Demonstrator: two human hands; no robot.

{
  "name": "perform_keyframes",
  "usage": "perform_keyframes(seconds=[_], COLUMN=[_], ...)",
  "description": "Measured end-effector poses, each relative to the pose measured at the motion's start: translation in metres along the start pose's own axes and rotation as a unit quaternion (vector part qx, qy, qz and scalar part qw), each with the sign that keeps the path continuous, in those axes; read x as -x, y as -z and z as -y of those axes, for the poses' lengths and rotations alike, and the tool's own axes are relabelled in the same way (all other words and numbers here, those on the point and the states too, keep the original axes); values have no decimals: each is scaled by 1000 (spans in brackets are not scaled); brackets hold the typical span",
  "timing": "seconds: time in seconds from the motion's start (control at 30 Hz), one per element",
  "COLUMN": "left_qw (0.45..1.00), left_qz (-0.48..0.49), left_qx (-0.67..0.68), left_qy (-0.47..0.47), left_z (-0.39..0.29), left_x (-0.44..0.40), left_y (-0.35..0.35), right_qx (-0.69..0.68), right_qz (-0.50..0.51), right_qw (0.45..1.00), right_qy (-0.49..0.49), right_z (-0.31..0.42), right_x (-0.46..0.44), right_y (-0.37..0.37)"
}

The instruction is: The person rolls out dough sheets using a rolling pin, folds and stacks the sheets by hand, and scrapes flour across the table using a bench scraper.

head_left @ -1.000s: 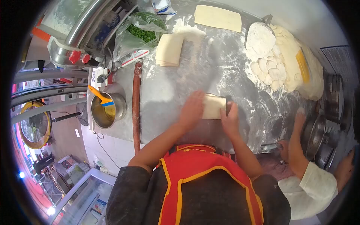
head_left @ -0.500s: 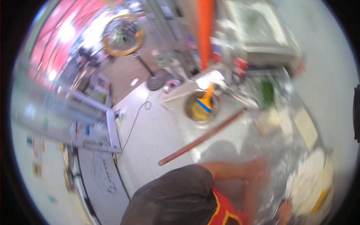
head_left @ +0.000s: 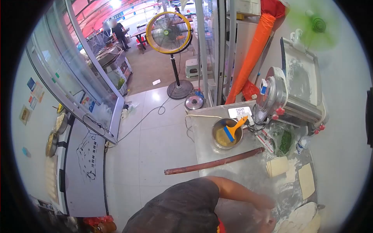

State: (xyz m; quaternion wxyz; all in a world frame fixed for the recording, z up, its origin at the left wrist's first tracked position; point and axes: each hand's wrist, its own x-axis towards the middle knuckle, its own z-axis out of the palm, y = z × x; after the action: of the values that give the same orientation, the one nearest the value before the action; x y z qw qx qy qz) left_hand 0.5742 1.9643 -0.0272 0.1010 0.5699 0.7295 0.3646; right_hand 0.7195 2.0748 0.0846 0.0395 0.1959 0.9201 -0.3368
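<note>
Head view: two hands, left hand (head_left: 265, 202) and right hand (head_left: 268, 222), low right above the metal table (head_left: 203, 134); both blurred, can't tell if fingers are spread or pinching, or what's under them. Dough, all on the table near the hands: one stack of sheets (head_left: 278, 166), one single sheet (head_left: 306, 181), one floury mass (head_left: 300, 218) cut by bottom edge. One pot (head_left: 218, 126), one brush (head_left: 237, 124) resting in it, one rolling pin (head_left: 213, 164) overhanging the table edge, one bag of greens (head_left: 286, 141). Tabletop grey, floured by the dough. Room: white tile floor (head_left: 163, 139), one yellow fan (head_left: 169, 33), one green fan (head_left: 318, 25), one metal machine (head_left: 301, 105), at least one person (head_left: 119, 34) outside.
</note>
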Motion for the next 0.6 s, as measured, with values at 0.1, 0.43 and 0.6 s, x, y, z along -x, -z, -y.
perform_keyframes(seconds=[0.1, 0.43, 0.6], left_qw=[1000, 994, 958], left_qz=[-2, 81, -272], left_qx=[5, 33, -87], left_qy=[-21, 71, 26], left_z=[-18, -17, -25], left_x=[-9, 12, 3], left_y=[11, -5, -23], right_qx=[123, 255, 248], right_qz=[-14, -62, -73], right_qw=[992, 962, 960], right_qy=[-38, 72, 102], right_z=[-18, -37, -49], right_x=[-6, -12, -29], right_y=[0, -54, -52])
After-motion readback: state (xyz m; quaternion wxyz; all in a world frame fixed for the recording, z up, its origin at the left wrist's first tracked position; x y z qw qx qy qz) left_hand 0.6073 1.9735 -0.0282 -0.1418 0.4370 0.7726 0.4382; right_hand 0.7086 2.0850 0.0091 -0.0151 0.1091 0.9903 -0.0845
